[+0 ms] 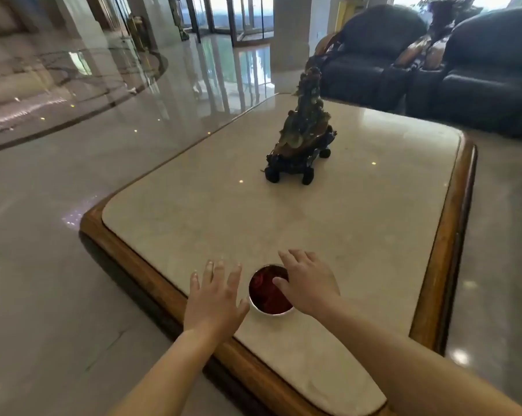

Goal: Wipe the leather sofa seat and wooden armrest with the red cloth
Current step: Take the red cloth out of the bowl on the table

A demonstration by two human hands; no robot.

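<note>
The red cloth [265,291] lies bunched inside a small white bowl [255,307] near the front edge of a marble-topped table [358,223]. My left hand [214,295] hovers just left of the bowl, fingers spread, holding nothing. Over the bowl's right rim is my right hand [309,280], open, with its thumb above the cloth. Two dark leather sofa chairs [370,55] [490,73] stand beyond the table at the back right, with a wooden armrest [328,40] showing at the left chair's side.
A dark carved ornament [301,139] on a stand sits mid-table. The table has a wooden rim [445,244]. Glossy stone floor [58,235] spreads to the left, with pillars and glass doors far behind. A carved wooden piece [430,46] stands between the chairs.
</note>
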